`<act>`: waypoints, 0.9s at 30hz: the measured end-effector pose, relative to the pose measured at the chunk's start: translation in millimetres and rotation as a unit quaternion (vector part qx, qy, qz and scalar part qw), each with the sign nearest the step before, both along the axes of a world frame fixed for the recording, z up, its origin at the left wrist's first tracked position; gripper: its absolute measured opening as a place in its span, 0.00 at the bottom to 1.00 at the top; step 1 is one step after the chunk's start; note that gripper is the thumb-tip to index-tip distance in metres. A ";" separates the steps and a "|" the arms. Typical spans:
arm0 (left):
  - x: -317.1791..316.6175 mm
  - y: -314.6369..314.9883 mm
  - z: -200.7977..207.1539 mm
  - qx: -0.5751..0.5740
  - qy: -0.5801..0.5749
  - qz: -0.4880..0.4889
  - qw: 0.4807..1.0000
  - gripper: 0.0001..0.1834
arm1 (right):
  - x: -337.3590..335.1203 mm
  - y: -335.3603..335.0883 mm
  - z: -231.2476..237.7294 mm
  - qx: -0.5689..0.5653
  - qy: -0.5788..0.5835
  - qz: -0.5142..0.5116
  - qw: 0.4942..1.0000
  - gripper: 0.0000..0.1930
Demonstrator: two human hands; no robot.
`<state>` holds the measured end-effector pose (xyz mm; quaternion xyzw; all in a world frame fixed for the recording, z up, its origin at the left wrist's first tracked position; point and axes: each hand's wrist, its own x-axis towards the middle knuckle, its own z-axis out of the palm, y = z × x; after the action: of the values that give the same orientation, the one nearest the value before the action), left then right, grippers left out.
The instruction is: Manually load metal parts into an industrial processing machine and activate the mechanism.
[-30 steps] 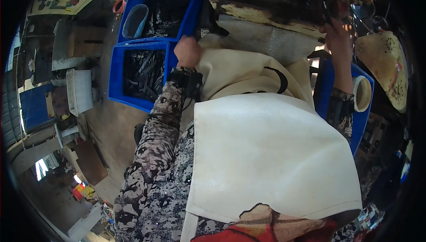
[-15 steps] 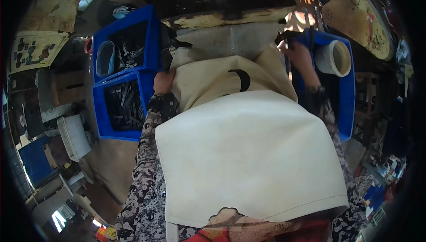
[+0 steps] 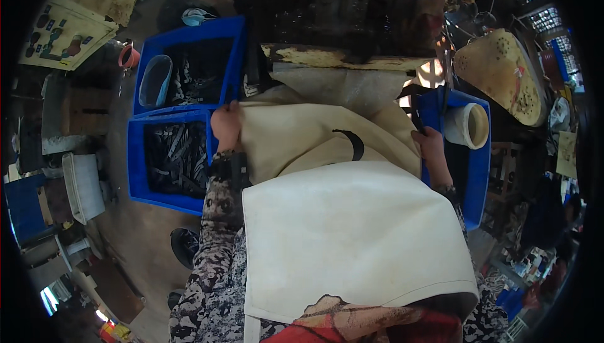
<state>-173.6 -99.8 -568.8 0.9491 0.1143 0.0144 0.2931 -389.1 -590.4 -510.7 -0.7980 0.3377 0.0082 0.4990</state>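
A beige leathery cloth [image 3: 308,123] with a dark crescent mark spreads in front of me. Its near side meets a smooth cream-white sheet [image 3: 352,230] lying over my lap and chest. My left hand [image 3: 228,128] is closed around the beige cloth's left edge, beside the blue crates. At the opposite edge, my right hand [image 3: 431,148] pinches the same cloth with its fingers curled. Beyond the cloth, a pale sheet [image 3: 340,82] hangs below a worn, light-coloured wooden edge [image 3: 352,58].
Two blue crates [image 3: 133,173] on the left contain dark metal strips; a clear oval container [image 3: 155,82] is in the far one. To the right, a white bucket [image 3: 462,126] sits in another blue crate [image 3: 483,179]. Dark machinery [image 3: 352,9] stands ahead.
My right hand has come back toward me from the far right corner to the beige cloth's right edge. My left hand has lifted the left edge. The whole view has shifted.
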 end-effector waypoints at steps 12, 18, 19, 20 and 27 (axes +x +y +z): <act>-53.4 8.8 16.0 0.190 0.004 -0.129 0.973 0.21 | 118.0 -7.3 71.9 -0.361 -0.120 0.063 0.923 0.20; -50.0 -21.9 66.6 0.215 -0.126 -0.155 0.956 0.11 | 204.4 20.1 125.2 -0.305 -0.199 0.129 0.922 0.22; -45.6 -33.6 77.1 0.146 -0.171 -0.161 0.961 0.09 | 216.4 27.4 130.4 -0.304 -0.179 0.111 0.929 0.22; -40.1 -45.0 87.0 0.074 -0.237 -0.167 0.954 0.06 | 229.3 32.9 135.6 -0.300 -0.196 0.118 0.926 0.22; 49.2 -127.3 131.0 -0.052 -0.327 -0.235 0.914 0.07 | 305.8 46.5 162.9 -0.328 -0.280 0.107 0.896 0.25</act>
<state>-124.4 -227.1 -437.8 0.8742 -0.2135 0.2490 0.3581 -83.3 -543.9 -347.8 -0.9170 0.0805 -0.2735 0.2789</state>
